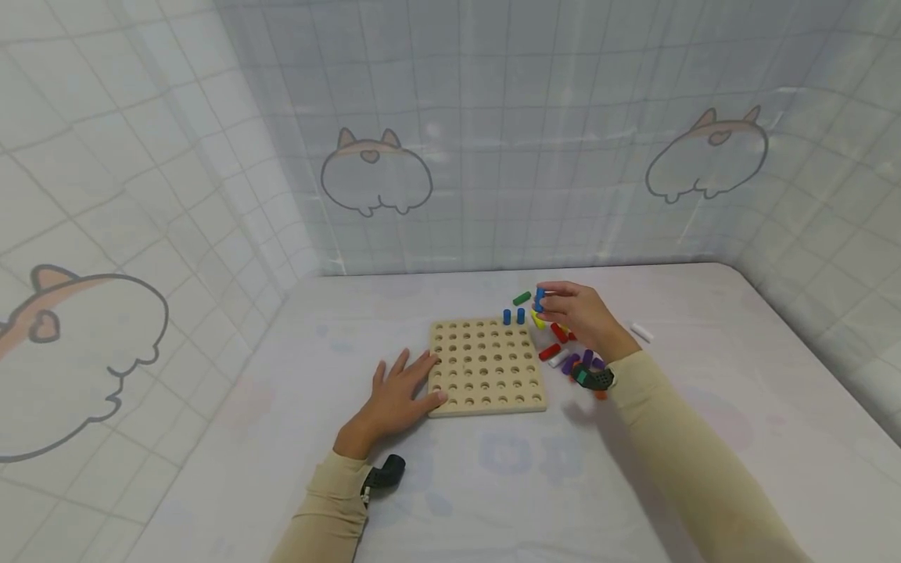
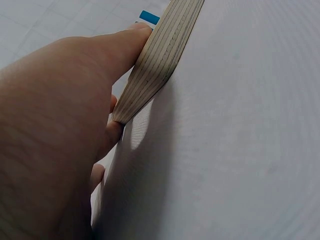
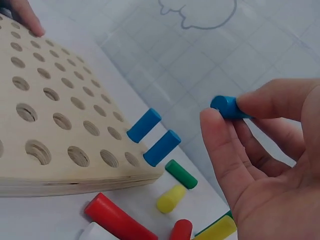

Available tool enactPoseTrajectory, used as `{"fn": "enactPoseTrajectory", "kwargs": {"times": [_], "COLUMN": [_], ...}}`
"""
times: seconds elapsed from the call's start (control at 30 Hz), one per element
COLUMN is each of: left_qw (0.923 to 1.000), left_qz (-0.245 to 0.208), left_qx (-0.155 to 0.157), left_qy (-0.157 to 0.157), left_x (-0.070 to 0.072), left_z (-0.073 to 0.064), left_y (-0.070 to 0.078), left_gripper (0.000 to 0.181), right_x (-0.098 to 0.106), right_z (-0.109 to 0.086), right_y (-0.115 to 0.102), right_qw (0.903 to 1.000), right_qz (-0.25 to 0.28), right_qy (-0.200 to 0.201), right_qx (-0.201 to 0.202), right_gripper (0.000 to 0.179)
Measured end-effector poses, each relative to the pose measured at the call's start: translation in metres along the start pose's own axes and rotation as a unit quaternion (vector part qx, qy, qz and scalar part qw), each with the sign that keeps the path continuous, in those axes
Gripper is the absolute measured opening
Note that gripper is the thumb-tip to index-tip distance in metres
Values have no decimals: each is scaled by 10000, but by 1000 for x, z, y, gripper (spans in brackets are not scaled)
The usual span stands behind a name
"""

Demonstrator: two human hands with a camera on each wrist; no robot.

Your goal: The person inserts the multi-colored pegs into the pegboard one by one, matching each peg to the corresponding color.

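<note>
A square wooden pegboard (image 1: 486, 366) with rows of round holes lies flat on the white cloth. Two blue pegs (image 3: 152, 136) stand upright in holes at its far right corner. My right hand (image 1: 579, 317) pinches a third blue peg (image 3: 227, 107) between thumb and fingers, raised above the loose pegs just right of that corner. Along the board's left side, my left hand (image 1: 396, 397) rests with spread fingers, its thumb on the near left corner. In the left wrist view, the layered edge of the board shows beside the thumb.
Loose red (image 1: 550, 352), white, yellow, purple and orange pegs lie scattered to the board's right, partly under my right hand. A green peg (image 1: 522, 298) lies beyond the far right corner. One white peg (image 1: 642, 332) sits farther right. Tile-patterned curtains (image 1: 493, 156) surround the table.
</note>
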State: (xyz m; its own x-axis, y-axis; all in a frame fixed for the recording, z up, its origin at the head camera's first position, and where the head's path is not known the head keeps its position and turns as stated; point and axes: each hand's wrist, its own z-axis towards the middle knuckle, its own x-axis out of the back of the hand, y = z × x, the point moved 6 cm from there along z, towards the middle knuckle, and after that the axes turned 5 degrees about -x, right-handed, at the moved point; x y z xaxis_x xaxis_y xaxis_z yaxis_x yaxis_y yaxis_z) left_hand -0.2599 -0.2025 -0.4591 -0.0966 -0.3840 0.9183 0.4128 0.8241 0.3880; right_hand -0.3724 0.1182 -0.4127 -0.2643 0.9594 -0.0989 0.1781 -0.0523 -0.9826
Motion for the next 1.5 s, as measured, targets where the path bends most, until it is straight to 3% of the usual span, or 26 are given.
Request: {"fn": "enactPoseTrajectory", "kwargs": {"times": [0.17, 0.37, 0.8, 1.1, 1.23, 1.33, 1.5], "left_qw": [9999, 9999, 9999, 9999, 10000, 9999, 9999], "left_qz": [-117, -107, -104, -56, -52, -6, 21], "left_qx": [-66, 56, 60, 72, 59, 111, 100], "left_qy": [76, -71, 35, 52, 30, -47, 16], "left_x": [1, -2, -3, -2, -2, -3, -1], "left_z": [1, 3, 6, 5, 4, 2, 1], "left_y": [2, 2, 5, 4, 1, 0, 1], "left_gripper": [78, 80, 79, 80, 80, 80, 79], "right_x": [-3, -7, -19, -32, -40, -46, -54], "right_z": [7, 21, 43, 56, 61, 65, 67], "right_y": [-4, -6, -15, -13, -5, 1, 5], "right_qw": [9997, 9982, 9910, 9923, 9920, 9890, 9762], "right_qz": [-238, -599, -1252, -1050, -1176, -1436, -2117], "right_qy": [-36, 46, -76, -306, -174, -76, -98], "right_qx": [51, 56, 461, 589, 434, 336, 469], "right_gripper": [45, 42, 39, 40, 38, 38, 39]}}
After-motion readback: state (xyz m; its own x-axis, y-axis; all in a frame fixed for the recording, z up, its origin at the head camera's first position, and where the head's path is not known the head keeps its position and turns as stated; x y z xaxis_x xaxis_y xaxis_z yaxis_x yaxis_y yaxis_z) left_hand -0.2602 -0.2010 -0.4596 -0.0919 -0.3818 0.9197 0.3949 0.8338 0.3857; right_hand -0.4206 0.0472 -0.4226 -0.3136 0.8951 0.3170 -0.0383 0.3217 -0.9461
